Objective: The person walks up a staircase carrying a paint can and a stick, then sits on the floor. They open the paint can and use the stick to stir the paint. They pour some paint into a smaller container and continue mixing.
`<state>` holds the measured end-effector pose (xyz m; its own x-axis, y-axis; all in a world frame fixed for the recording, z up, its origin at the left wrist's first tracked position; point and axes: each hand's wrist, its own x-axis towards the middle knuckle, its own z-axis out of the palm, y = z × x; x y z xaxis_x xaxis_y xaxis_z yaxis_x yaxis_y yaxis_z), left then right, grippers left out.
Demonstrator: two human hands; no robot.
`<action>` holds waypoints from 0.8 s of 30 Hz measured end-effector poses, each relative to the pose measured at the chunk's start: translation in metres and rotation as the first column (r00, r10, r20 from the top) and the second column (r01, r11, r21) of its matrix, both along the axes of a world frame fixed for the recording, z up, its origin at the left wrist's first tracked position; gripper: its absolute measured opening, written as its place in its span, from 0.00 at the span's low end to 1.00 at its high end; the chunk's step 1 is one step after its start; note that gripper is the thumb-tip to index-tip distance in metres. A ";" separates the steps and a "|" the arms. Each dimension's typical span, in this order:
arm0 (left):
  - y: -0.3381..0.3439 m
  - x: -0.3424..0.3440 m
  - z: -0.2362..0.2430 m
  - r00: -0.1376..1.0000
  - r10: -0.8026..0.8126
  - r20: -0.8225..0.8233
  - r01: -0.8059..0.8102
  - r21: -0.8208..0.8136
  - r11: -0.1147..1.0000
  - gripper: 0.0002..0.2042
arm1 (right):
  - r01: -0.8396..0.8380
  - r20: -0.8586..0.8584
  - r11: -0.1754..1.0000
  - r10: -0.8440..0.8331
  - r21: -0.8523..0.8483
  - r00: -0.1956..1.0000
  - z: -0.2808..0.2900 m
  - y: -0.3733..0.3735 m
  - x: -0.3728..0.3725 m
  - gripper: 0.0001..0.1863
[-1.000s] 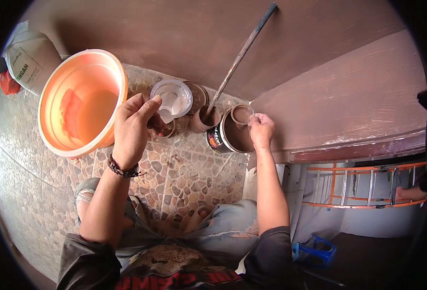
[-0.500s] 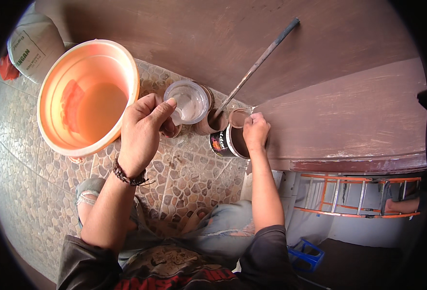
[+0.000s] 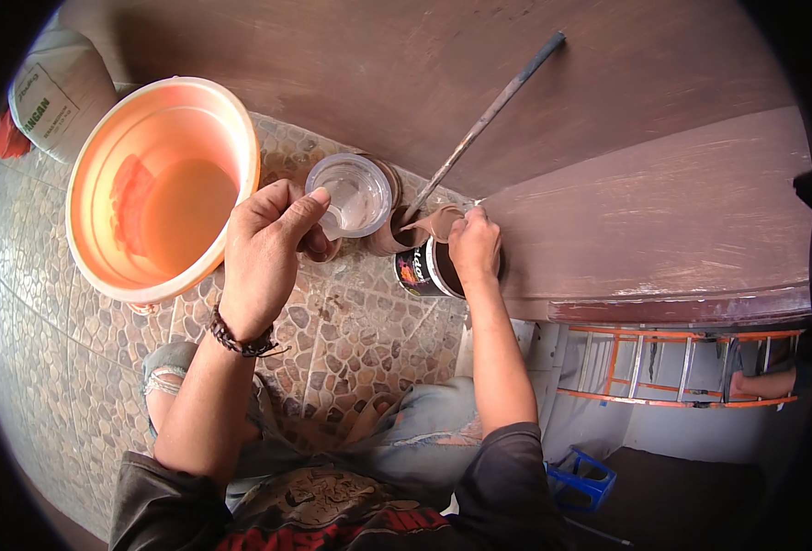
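Note:
My left hand (image 3: 273, 239) pinches the rim of a clear plastic tub (image 3: 358, 191), holding it up beside the orange basin. In my right hand (image 3: 476, 246) is a small cup (image 3: 445, 220) coated with brown paint. The cup tips left over a brown-stained pot (image 3: 383, 242), and brown paint appears to run from its lip into that pot. A long stick (image 3: 493, 115) stands slanted in the pot, its upper end towards the wall. Under my right hand sits a dark-labelled paint can (image 3: 412, 273) with a pale rim; my hand hides part of its opening.
A large orange basin (image 3: 84, 220) of cloudy brownish liquid stands left on the pebble-patterned floor (image 3: 360, 340). Behind it is a white sack (image 3: 62, 96). A brown wall (image 3: 332, 64) closes the far side. An orange-sided ladder (image 3: 640, 367), another person's hand (image 3: 755, 386) and a blue stool (image 3: 585, 482) are right.
My right hand has lifted the small cup slightly and tilted it left over the pot, where brown paint now shows at its lip. My left hand keeps the clear tub nearly still.

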<state>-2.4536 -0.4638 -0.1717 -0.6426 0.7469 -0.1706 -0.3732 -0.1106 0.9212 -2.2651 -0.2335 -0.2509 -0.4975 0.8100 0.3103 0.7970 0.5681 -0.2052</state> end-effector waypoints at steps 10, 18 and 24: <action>-0.001 0.001 0.001 1.000 -0.005 0.015 0.005 0.005 1.000 0.12 | -0.073 0.055 0.994 0.069 0.080 0.996 0.003 -0.002 -0.002 0.06; -0.001 0.002 0.003 0.999 0.007 0.040 -0.008 0.031 0.999 0.13 | -0.107 0.073 0.988 0.099 0.112 0.992 0.004 -0.004 -0.003 0.05; -0.003 0.000 0.004 0.999 0.007 0.045 -0.008 0.024 1.000 0.14 | -0.095 0.079 0.990 0.087 0.105 0.993 0.003 -0.001 -0.002 0.05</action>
